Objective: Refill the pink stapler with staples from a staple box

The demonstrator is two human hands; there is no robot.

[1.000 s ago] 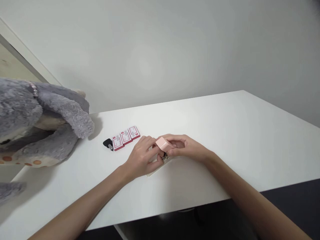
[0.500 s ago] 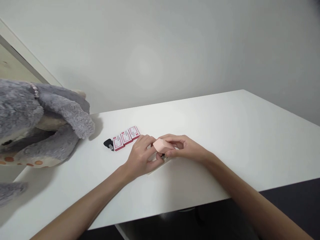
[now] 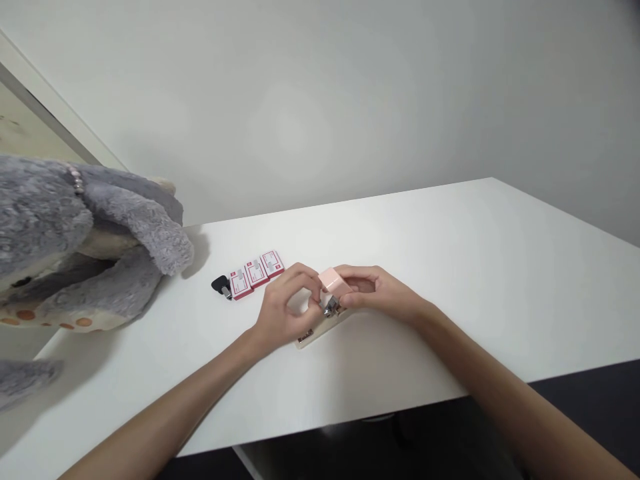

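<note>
Head view: right hand [image 3: 377, 293] wraps its fingers round the pink-topped device [image 3: 334, 281], there on the white table [image 3: 450, 267]! Left hand [image 3: 285, 307] curls, thumb and fingertip nearly meeting; whether they pinch anything, can't tell. Red-and-white boxes [image 3: 257, 274] beyond, labels too small to read!

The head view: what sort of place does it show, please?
Probably an indoor workspace; at home or an office, I cannot tell. A white table stands before a plain wall, with three red-and-white boxes on it and a large grey plush toy at its left end.
</note>
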